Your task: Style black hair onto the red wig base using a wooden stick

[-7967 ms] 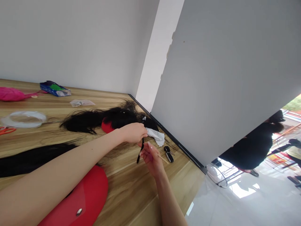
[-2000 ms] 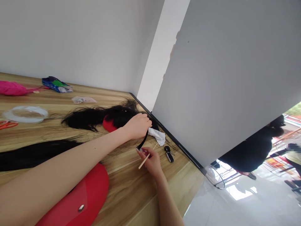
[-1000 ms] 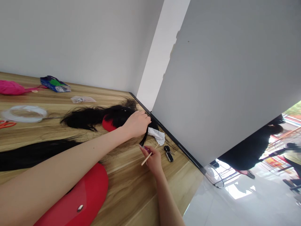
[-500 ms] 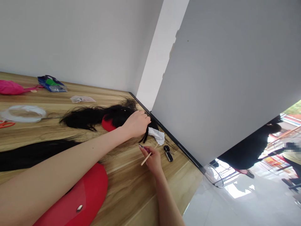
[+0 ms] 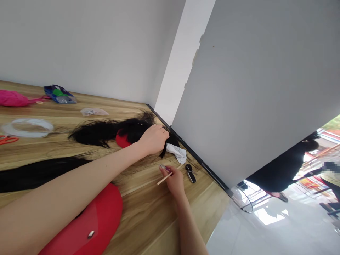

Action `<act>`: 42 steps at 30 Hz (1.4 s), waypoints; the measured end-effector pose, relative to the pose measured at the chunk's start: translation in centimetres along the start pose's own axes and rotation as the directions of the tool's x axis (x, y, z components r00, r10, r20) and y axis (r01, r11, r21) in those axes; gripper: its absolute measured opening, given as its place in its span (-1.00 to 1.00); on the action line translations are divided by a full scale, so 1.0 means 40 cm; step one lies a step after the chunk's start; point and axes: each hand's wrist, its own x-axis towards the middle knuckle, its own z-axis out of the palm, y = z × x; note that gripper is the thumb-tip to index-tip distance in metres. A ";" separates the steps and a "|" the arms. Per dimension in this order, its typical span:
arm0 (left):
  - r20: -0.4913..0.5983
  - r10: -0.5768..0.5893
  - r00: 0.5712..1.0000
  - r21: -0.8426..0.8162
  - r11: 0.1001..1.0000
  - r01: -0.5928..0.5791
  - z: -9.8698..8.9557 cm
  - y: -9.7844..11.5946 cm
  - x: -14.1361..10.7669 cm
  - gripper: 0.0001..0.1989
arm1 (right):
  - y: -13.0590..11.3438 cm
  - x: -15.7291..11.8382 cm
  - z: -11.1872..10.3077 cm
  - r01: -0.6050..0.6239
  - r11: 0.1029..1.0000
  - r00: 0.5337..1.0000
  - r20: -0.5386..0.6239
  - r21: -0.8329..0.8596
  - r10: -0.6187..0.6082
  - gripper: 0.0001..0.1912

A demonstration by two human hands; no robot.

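Observation:
My left hand [image 5: 154, 139] is closed over black hair [image 5: 132, 127], with a short strand end showing below its fingers. The hair is spread over a small red piece [image 5: 122, 140] on the wooden table. Closer to me, my right hand [image 5: 175, 181] pinches a thin wooden stick [image 5: 163, 179] that slants down to the left; a small purple thing shows at its fingertips, too small to name. A crumpled white cloth or tissue [image 5: 177, 153] lies just beyond the right hand, beside the hair. Under my left forearm is a large red piece [image 5: 108, 212] with a metal stud.
A key fob [image 5: 190, 174] lies right of my right hand. Along the left are a black hair bundle [image 5: 39, 173], orange scissors [image 5: 7, 140], a white coil [image 5: 29, 128], a pink bundle [image 5: 13, 98] and packets [image 5: 60, 94]. A grey partition [image 5: 239, 88] borders the table; people are beyond.
My right hand has shifted slightly right with the stick, which now slants flatter. My left hand stays on the hair, almost unmoved.

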 end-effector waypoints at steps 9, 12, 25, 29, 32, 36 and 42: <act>0.036 -0.009 0.999 -0.019 1.000 0.010 0.002 -0.016 -0.005 -0.76 | -0.002 0.004 -0.010 -0.069 0.993 0.984 -0.156 0.095 0.084 -0.50; 0.057 0.027 0.998 -0.039 0.999 -0.025 0.004 -0.018 -0.005 -0.76 | -0.023 0.006 -0.017 -0.081 0.969 0.985 -0.132 0.231 0.114 -0.43; 0.218 0.315 0.924 -0.134 0.947 -0.292 0.022 0.038 -0.010 -0.83 | -0.065 -0.017 -0.035 -0.183 0.732 0.971 0.239 0.656 0.029 -0.57; 0.206 0.285 0.936 -0.118 0.957 -0.265 0.020 0.027 -0.006 -0.84 | -0.069 -0.018 -0.042 -0.246 0.642 0.943 0.333 0.726 -0.015 -0.61; 0.187 0.245 0.951 -0.104 0.968 -0.229 0.020 0.020 -0.007 -0.80 | -0.072 -0.017 -0.045 -0.277 0.578 0.929 0.366 0.767 -0.042 -0.63; 0.165 0.209 0.964 -0.089 0.976 -0.196 0.016 0.018 -0.008 -0.79 | -0.068 -0.013 -0.042 -0.298 0.532 0.921 0.384 0.793 -0.057 -0.67; 0.126 0.141 0.982 -0.062 0.989 -0.134 0.011 0.009 -0.004 -0.77 | -0.058 -0.012 -0.034 -0.331 0.522 0.901 0.427 0.786 -0.071 -0.73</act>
